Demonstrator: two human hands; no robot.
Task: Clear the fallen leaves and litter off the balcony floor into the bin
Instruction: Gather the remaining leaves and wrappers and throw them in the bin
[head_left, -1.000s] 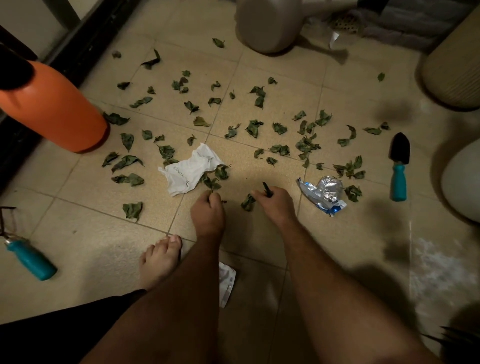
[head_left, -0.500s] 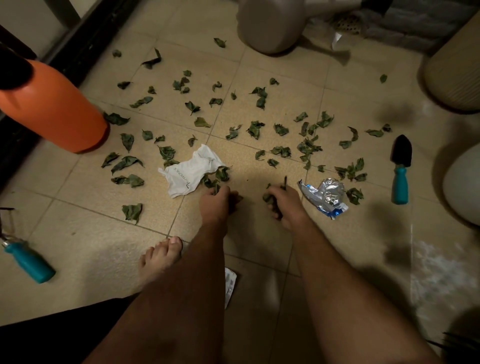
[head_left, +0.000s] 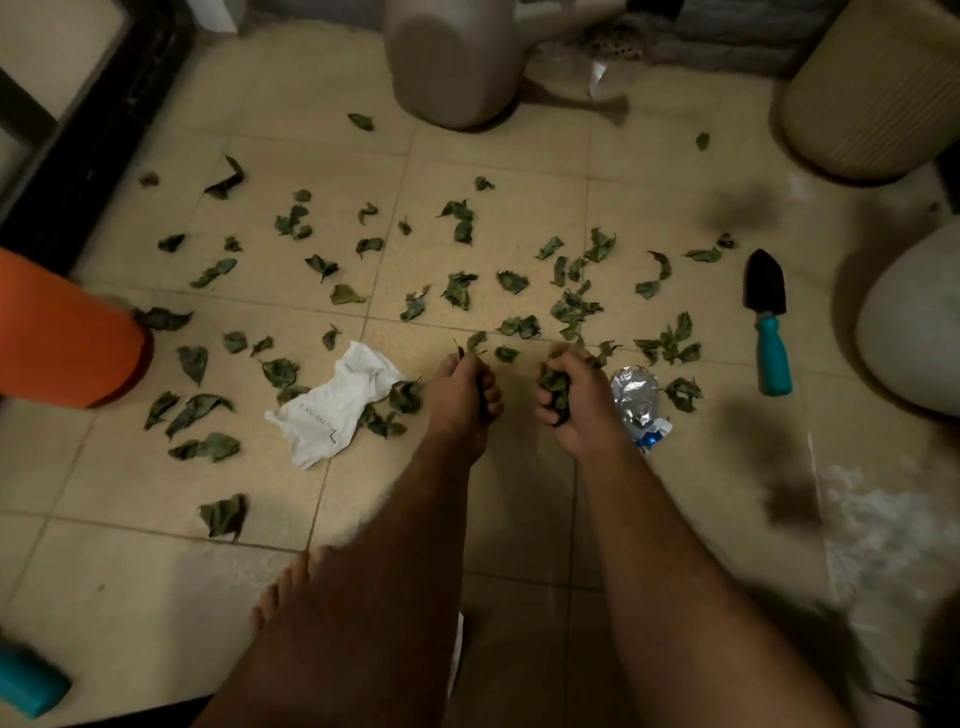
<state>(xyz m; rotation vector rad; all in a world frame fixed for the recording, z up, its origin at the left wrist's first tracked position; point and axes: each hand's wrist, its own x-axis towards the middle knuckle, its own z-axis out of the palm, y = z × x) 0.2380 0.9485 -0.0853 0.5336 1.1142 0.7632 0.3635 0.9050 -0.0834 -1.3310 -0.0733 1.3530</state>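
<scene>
Many leaves (head_left: 460, 288) strewn over beige tiled floor (head_left: 519, 156); black threshold (head_left: 98, 150) left.

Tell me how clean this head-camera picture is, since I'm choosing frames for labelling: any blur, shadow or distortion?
Head view: dim, warm light; leaves mid-floor are fairly sharp; the edges smear, like the teal handle at lower left; dark shadow blotches on the tiles at right; wide-angle bending toward the corners.

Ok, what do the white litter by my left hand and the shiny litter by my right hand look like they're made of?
White piece: looks like thin paper or soft plastic film, matte, creased into folds, with small printed lettering; which of the two is unclear.
Shiny piece: looks like metallised foil wrapper, glossy silver, with sharp crinkles that catch the light and a blue printed edge.
</scene>
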